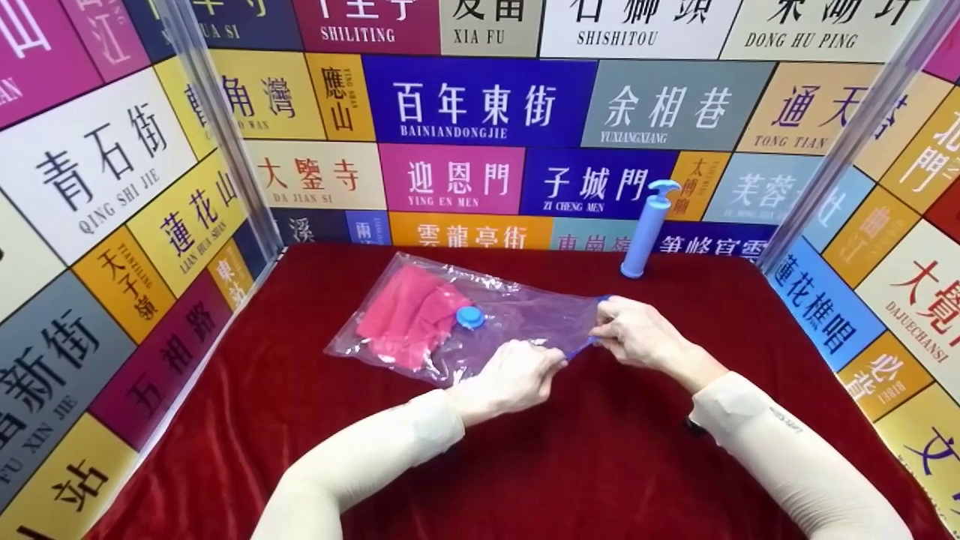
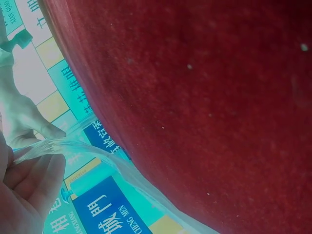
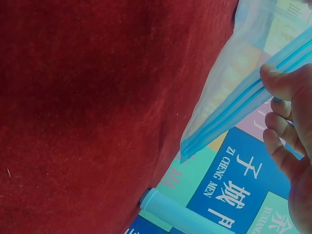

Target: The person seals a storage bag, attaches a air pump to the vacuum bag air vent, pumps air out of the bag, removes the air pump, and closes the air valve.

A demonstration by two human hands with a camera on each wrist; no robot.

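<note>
Holds one end of the bag between two hands, right of the middle of the red cover, probably to draw the blue seal straight. Pinches the nearer stretch with the left hand, with fingers curled together on the plastic. Clamps the farther stretch with the right hand, with thumb laid over the strip in the right wrist view and bent fingers behind. Spaces the two grips apart along the seal, leaving a short span between, perhaps to pull against each other for tension and to line up the edges. Cannot tell from any view whether to call that span closed or parted.

Leaves the rest of the bag on the cover, stretching leftward from the seal, likely to use its own weight as an anchor. Shows the pink cloth through the plastic at the far left end, loosely folded and well apart from the seal, seemingly to leave the edges free of anything caught between. Bears the blue valve on the upper face, just beside the right side of the cloth, presumably turned upward for easy reach.

Stands the pump upright at the back right of the cover, before the lettered wall, just beyond the right hand, touching neither bag nor fingers, perhaps to be handy without crowding the work. Leaves both hands to the seal alone.
</note>
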